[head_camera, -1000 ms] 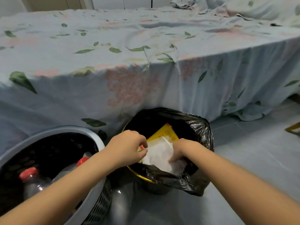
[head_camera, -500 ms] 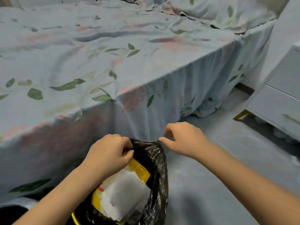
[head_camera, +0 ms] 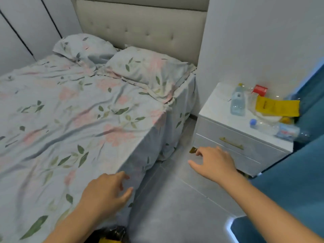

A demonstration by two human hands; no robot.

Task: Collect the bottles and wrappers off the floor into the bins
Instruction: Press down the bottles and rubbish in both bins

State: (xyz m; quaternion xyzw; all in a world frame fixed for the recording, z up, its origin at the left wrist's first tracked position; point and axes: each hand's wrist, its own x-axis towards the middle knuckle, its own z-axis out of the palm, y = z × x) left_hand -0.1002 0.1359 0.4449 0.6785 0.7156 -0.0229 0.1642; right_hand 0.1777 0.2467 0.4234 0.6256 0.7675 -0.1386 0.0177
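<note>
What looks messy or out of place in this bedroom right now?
The nightstand top is cluttered with litter: an upright clear bottle, a bottle with a blue cap lying on its side at the front edge, a yellow wrapper and crumpled clear plastic. Both hands are empty.

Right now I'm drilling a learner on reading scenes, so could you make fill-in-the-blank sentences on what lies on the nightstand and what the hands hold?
1. The yellow wrapper lies on top of the ____ nightstand.
2. The lying bottle has a ____ cap.
3. Left hand and right hand both hold ____.

Missing: white; blue; nothing
</note>
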